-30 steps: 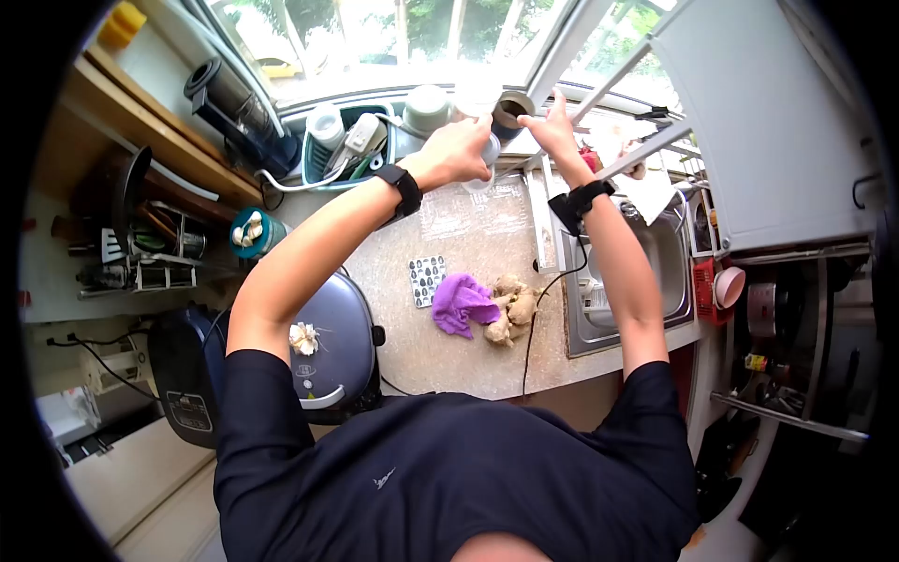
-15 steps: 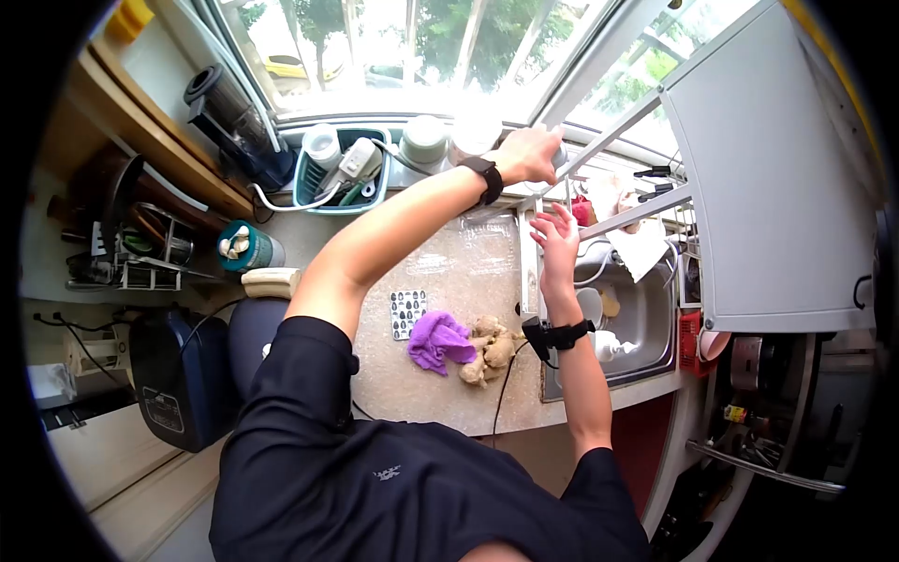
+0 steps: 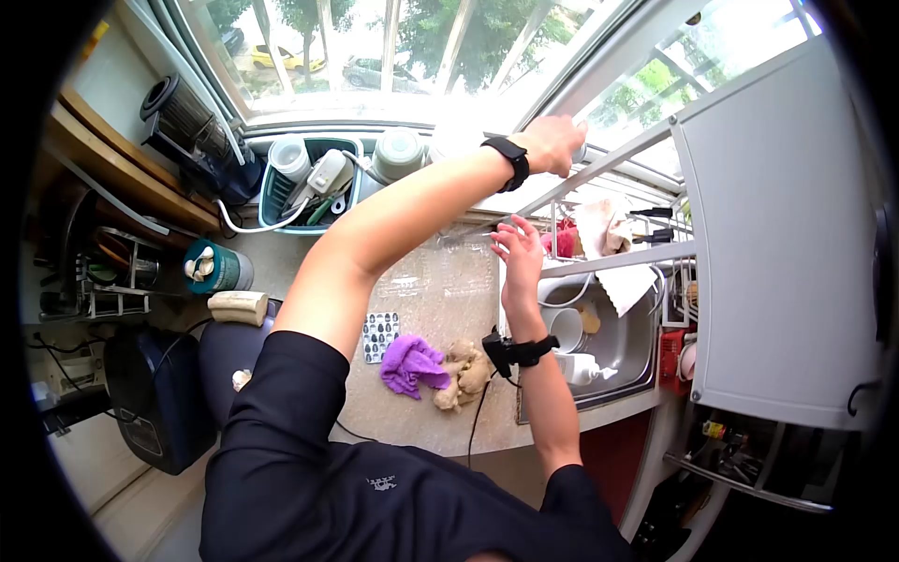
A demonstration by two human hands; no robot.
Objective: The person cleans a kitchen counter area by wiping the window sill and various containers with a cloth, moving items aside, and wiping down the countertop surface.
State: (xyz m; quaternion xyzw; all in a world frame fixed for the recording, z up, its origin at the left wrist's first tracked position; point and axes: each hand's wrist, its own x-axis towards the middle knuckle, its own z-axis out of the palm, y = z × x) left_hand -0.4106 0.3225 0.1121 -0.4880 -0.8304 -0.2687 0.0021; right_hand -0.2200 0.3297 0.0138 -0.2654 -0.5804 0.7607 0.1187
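My left hand (image 3: pixel 555 145) is stretched across to the window frame above the sink, fingers wrapped round a small clear or greyish container (image 3: pixel 581 148) that is mostly hidden. Lower down, my right hand (image 3: pixel 518 251) is raised over the counter's edge beside the sink, its fingers apart and nothing in them. A purple cloth (image 3: pixel 412 365) lies on the counter (image 3: pixel 421 318), touching the ginger (image 3: pixel 462 377). Behind the cloth is a patterned square (image 3: pixel 381 337). A clear plastic tray (image 3: pixel 440 272) rests further back.
A teal basket (image 3: pixel 309 192) and lidded jars (image 3: pixel 398 155) line the windowsill. The sink (image 3: pixel 618 347) holds a white bowl (image 3: pixel 565 328) and a white bottle (image 3: pixel 582 368). A dish rack (image 3: pixel 646 229) and grey cabinet door (image 3: pixel 777 234) stand right. Garlic fills a teal tin (image 3: pixel 225 268).
The view has swung to the right. My left hand has moved right, from the sill jars to the window frame. My right hand has come back from the sill, down over the counter's edge.
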